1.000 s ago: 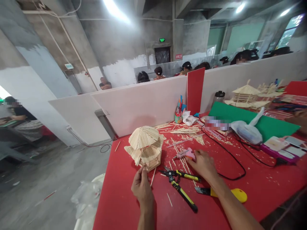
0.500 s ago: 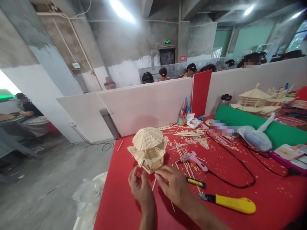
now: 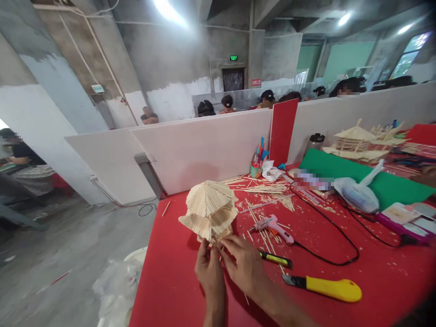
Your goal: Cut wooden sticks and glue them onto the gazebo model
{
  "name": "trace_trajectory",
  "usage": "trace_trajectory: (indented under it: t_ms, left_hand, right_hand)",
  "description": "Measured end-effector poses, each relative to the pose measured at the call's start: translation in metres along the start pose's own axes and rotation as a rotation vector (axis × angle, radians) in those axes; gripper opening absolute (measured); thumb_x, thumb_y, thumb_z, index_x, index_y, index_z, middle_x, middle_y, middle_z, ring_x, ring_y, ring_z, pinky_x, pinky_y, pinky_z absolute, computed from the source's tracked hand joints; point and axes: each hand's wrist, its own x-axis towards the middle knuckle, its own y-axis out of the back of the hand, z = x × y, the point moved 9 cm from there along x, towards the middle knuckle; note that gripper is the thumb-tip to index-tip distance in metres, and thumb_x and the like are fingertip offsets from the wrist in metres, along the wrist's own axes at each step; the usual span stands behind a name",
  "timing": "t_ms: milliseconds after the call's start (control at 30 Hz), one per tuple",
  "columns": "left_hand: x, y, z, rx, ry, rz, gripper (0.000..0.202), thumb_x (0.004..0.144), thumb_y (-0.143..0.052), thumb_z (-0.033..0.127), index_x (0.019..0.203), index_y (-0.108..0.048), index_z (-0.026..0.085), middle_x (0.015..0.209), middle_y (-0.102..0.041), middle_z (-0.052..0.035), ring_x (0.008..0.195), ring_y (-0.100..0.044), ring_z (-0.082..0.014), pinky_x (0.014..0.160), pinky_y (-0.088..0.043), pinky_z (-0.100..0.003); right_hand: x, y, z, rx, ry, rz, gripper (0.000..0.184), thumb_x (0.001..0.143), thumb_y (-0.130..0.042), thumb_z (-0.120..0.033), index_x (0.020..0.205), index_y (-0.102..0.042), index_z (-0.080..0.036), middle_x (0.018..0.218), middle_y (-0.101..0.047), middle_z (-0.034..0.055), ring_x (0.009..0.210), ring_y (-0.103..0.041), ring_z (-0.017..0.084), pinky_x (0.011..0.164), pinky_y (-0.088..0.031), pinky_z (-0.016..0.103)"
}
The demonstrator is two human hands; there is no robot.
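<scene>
A small pagoda model (image 3: 207,206) of thin wooden sticks, with two tiers of pleated-looking roof, stands upright near the table's left edge. My left hand (image 3: 210,268) is closed in a pinch right at the front of its lower eave. Just to the right, my right hand (image 3: 243,263) is also pinched, fingertips close to the left ones and to the model's base. Whatever lies between the fingertips is too small and hidden to name. Partly under my right hand, a thin stick lies on the red tabletop (image 3: 177,272).
A pink glue gun (image 3: 272,225) with a black cord lies right of the model. Closer lie a black-and-yellow cutter (image 3: 275,259) and a yellow-handled knife (image 3: 332,289). Loose sticks (image 3: 265,187) spread behind, near a pen cup (image 3: 255,170). White panels (image 3: 204,150) border the table.
My left hand has moved right and up to the lower eave, its fingers now pinched together near the right hand's. The model appears turned slightly. The whole view has shifted a little.
</scene>
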Motion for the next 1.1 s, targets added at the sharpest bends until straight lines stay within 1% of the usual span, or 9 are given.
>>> trace_trajectory:
  t_ms: [100, 300, 467, 600, 700, 800, 867, 1000, 1100]
  left_hand:
    - [-0.001, -0.003, -0.010, -0.053, 0.088, -0.018, 0.047, 0.067, -0.075, 0.030, 0.111, -0.073, 0.015, 0.111, -0.074, -0.0130, 0.098, -0.070, -0.0267, 0.079, -0.056, -0.031]
    - [-0.005, -0.002, -0.005, -0.019, 0.116, 0.020, 0.027, 0.065, -0.073, 0.024, 0.090, -0.078, 0.015, 0.094, -0.077, -0.0110, 0.094, -0.071, -0.0291, 0.080, -0.057, -0.036]
    - [-0.007, -0.004, 0.014, 0.071, -0.040, 0.000, 0.022, 0.062, -0.076, 0.030, 0.080, -0.077, 0.018, 0.094, -0.076, -0.0098, 0.096, -0.069, -0.0282, 0.086, -0.054, -0.038]
    - [-0.013, -0.001, 0.020, 0.011, -0.031, 0.043, 0.028, 0.061, -0.080, 0.037, 0.081, -0.075, 0.018, 0.086, -0.074, -0.0074, 0.083, -0.068, -0.0231, 0.073, -0.054, -0.032]
    - [-0.018, -0.004, 0.025, 0.017, -0.022, 0.015, 0.031, 0.064, -0.080, 0.046, 0.069, -0.069, 0.017, 0.067, -0.067, -0.0022, 0.062, -0.060, -0.0161, 0.056, -0.048, -0.025]
    - [-0.023, -0.007, 0.028, 0.099, -0.010, -0.035, 0.046, 0.072, -0.071, 0.058, 0.054, -0.058, 0.018, 0.047, -0.051, 0.0025, 0.047, -0.045, -0.0110, 0.046, -0.037, -0.022]
    - [-0.025, -0.006, 0.028, 0.121, 0.014, -0.036, 0.052, 0.076, -0.065, 0.063, 0.051, -0.055, 0.018, 0.046, -0.048, 0.0022, 0.044, -0.042, -0.0110, 0.044, -0.035, -0.023]
    - [-0.024, -0.007, 0.040, 0.174, -0.085, -0.039, 0.048, 0.073, -0.068, 0.062, 0.053, -0.061, 0.018, 0.054, -0.055, -0.0004, 0.052, -0.050, -0.0142, 0.050, -0.041, -0.025]
    - [-0.023, -0.020, 0.043, 0.221, -0.177, -0.147, 0.037, 0.064, -0.077, 0.054, 0.063, -0.070, 0.017, 0.071, -0.068, -0.0053, 0.074, -0.063, -0.0213, 0.067, -0.050, -0.028]
  right_hand:
    - [-0.003, -0.007, 0.005, -0.009, -0.035, -0.054, 0.030, 0.089, -0.054, -0.016, 0.114, -0.068, -0.023, 0.115, -0.069, 0.0079, 0.102, -0.066, 0.023, 0.091, -0.051, 0.034]
    - [-0.004, -0.016, 0.007, -0.008, -0.073, -0.156, 0.037, 0.086, -0.052, -0.012, 0.119, -0.067, -0.023, 0.120, -0.068, 0.0081, 0.106, -0.065, 0.024, 0.092, -0.050, 0.034]
    - [-0.005, -0.016, 0.009, -0.064, -0.071, -0.190, 0.035, 0.088, -0.053, -0.014, 0.119, -0.067, -0.022, 0.115, -0.070, 0.0082, 0.101, -0.066, 0.023, 0.085, -0.048, 0.032]
    - [-0.007, -0.017, 0.013, -0.143, -0.083, -0.254, 0.020, 0.094, -0.053, -0.023, 0.095, -0.073, -0.024, 0.086, -0.075, 0.0040, 0.078, -0.070, 0.020, 0.065, -0.040, 0.027]
    - [-0.008, -0.014, 0.016, -0.189, -0.102, -0.275, 0.028, 0.094, -0.057, -0.034, 0.072, -0.070, -0.021, 0.071, -0.073, 0.0032, 0.065, -0.068, 0.017, 0.056, -0.029, 0.028]
    - [-0.006, -0.006, 0.017, -0.214, -0.118, -0.257, 0.036, 0.093, -0.060, -0.042, 0.066, -0.068, -0.019, 0.066, -0.072, 0.0044, 0.060, -0.066, 0.016, 0.054, -0.023, 0.030]
    - [-0.004, 0.000, 0.018, -0.210, -0.122, -0.252, 0.037, 0.093, -0.059, -0.041, 0.066, -0.068, -0.018, 0.066, -0.072, 0.0047, 0.060, -0.065, 0.015, 0.055, -0.022, 0.030]
    - [-0.001, 0.010, 0.020, -0.147, -0.134, -0.298, 0.034, 0.095, -0.056, -0.038, 0.069, -0.069, -0.019, 0.070, -0.072, 0.0034, 0.063, -0.063, 0.014, 0.056, -0.025, 0.028]
    - [0.000, 0.013, 0.019, -0.058, -0.110, -0.376, 0.027, 0.095, -0.056, -0.033, 0.077, -0.072, -0.020, 0.076, -0.073, 0.0023, 0.069, -0.064, 0.014, 0.060, -0.030, 0.026]
